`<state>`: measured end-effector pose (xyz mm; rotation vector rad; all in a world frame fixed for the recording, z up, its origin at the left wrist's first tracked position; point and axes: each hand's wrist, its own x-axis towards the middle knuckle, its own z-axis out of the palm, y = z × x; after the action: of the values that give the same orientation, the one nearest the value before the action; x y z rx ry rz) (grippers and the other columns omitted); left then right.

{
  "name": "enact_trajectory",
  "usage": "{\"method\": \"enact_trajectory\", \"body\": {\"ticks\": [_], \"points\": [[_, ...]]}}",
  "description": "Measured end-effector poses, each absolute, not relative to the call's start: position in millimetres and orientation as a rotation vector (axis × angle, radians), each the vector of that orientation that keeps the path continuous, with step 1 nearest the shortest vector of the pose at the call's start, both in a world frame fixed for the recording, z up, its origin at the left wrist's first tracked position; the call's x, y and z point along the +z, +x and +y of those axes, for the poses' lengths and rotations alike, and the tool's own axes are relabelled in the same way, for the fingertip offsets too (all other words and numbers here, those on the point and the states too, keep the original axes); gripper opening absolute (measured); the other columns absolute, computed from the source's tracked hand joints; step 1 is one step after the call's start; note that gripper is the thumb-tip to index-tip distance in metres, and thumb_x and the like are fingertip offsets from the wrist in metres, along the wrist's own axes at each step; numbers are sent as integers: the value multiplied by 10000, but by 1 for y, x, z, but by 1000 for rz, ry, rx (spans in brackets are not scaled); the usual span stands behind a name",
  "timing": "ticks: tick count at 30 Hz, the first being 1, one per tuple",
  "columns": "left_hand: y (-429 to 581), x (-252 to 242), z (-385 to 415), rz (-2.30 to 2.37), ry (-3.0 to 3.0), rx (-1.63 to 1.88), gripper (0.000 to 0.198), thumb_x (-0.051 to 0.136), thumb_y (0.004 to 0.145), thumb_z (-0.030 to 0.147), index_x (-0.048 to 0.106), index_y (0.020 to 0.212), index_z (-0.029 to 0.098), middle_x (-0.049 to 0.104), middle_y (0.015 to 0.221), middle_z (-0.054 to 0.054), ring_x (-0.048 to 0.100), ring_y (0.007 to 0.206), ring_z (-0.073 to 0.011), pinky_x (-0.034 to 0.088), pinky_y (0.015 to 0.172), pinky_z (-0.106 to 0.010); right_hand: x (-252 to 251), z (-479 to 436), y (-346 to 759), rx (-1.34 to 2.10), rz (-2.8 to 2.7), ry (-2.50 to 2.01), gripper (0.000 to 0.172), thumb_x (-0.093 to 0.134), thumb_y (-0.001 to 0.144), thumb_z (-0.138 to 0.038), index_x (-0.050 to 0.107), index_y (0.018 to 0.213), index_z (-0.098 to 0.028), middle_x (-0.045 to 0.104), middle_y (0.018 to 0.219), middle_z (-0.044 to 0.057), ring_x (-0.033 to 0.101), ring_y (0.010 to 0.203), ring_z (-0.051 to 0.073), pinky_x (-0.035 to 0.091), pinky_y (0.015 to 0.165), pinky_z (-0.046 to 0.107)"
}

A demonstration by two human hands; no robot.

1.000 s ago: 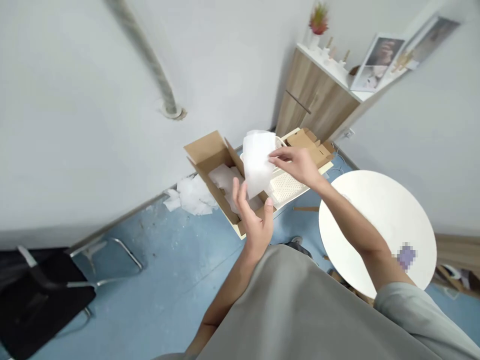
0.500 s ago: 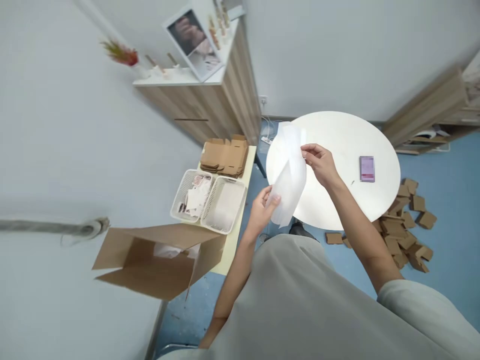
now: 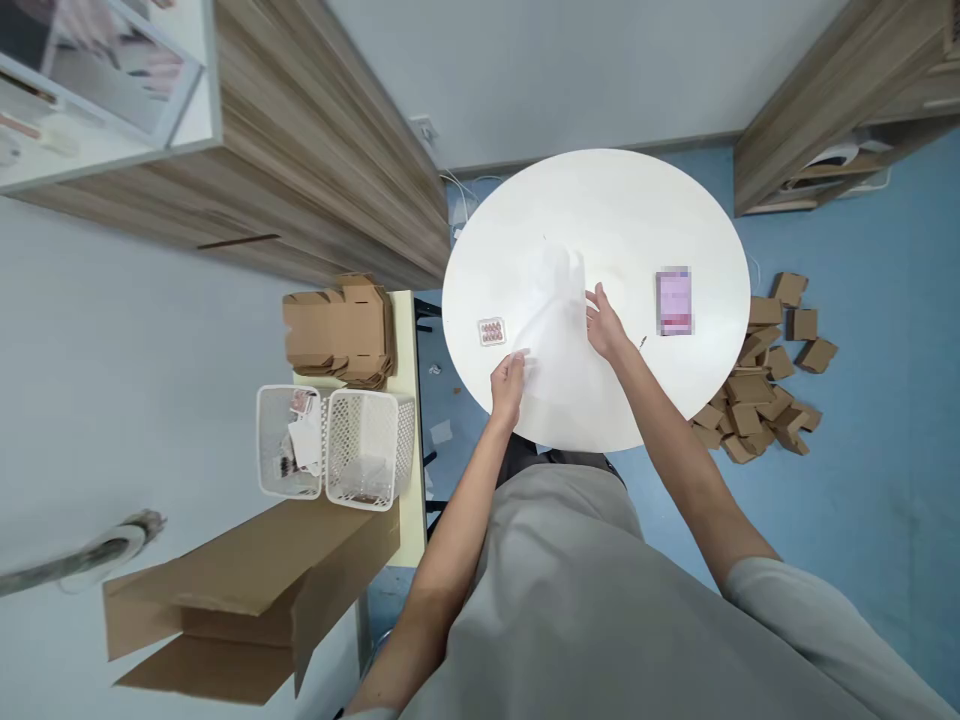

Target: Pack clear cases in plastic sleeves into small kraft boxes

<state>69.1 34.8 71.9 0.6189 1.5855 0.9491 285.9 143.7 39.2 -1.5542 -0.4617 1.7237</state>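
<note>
"The left hand (image 3: pixel 508 388)?"
"Closed on the white sheet (image 3: pixel 559 350) at its left edge, fingertips hard to make out."
"The right hand (image 3: pixel 604 325)?"
"Loosely open beside the sheet's other edge; whether it touches, I can't tell."
"And the sheet?"
"Over the round table (image 3: pixel 615 200), outline lost against the white top. The purple item (image 3: pixel 675 301) is pixelated."

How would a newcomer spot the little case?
On the white round table, look left of the white sheet. Just beyond the left hand lies the little case. Its rows of reddish pieces set it apart from the larger purple item.
</note>
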Motion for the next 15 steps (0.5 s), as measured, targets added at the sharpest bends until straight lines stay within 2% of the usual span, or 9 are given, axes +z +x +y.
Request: {"method": "enact_trajectory", "body": {"ticks": [2, 4, 7, 9, 11, 12, 14, 15], "points": [[79, 44, 47, 1624, 539, 924, 438, 706, 1021, 562, 805, 1168, 162, 823, 1122, -125, 776, 1042, -240, 609, 994, -381, 18, 144, 294, 1745, -410, -1640, 846, 527, 925, -1004, 675, 1327, -274, 779, 1356, 149, 786, 1216, 272, 687, 956, 408], [85, 20, 57, 1674, 557, 831, 351, 693, 1032, 507, 795, 1062, 172, 817, 1054, -106, 761, 989, -234, 600, 960, -374, 0, 140, 297, 1723, -402, -1698, 798, 655, 903, -949, 679, 1307, -261, 786, 1316, 138, 791, 1163, 254, 679, 950, 389], [85, -6, 66, 1682, 728, 558, 278, 750, 1001, 438, 758, 868, 194, 796, 916, -83, 732, 917, -248, 573, 929, -378, -22, 133, 295, 1620, -473, -1826, 551, 906, 851, -634, 689, 1170, -240, 804, 1129, 60, 775, 994, 192, 651, 944, 338], [76, -15, 73, 1693, 850, 391, 275, 798, 974, 426, 744, 821, 204, 776, 848, -82, 727, 892, -269, 567, 939, -395, -34, 129, 293, 1534, -585, -1926, 335, 868, 885, -469, 681, 1035, -236, 785, 1011, 13, 748, 918, 168, 633, 940, 325], [59, -17, 82, 1765, 989, 340, 236, 796, 983, 426, 773, 928, 198, 791, 915, -108, 735, 923, -295, 573, 987, -429, -42, 129, 294, 1472, -724, -1989, 173, 762, 944, -382, 658, 934, -243, 759, 951, -8, 738, 889, 167, 621, 953, 333], [48, -17, 88, 1818, 1073, 374, 236, 775, 998, 416, 787, 1066, 191, 810, 1044, -133, 743, 983, -309, 574, 1037, -455, -46, 129, 297, 1442, -784, -2014, 146, 719, 962, -357, 643, 901, -249, 748, 935, -12, 738, 883, 171, 616, 956, 337], [23, -16, 103, 1860, 1318, 432, 423, 817, 967, 399, 752, 1318, 172, 754, 1371, -196, 713, 1256, -368, 516, 1210, -528, -50, 133, 304, 1401, -871, -2044, 135, 667, 985, -342, 624, 888, -259, 739, 937, -8, 744, 881, 182, 613, 954, 343], [10, -16, 110, 1847, 1427, 416, 551, 883, 910, 404, 730, 1385, 170, 692, 1502, -218, 623, 1440, -413, 442, 1303, -575, -52, 134, 308, 1391, -902, -2050, 129, 652, 997, -351, 630, 908, -261, 742, 952, 0, 746, 886, 188, 614, 952, 348]]}}
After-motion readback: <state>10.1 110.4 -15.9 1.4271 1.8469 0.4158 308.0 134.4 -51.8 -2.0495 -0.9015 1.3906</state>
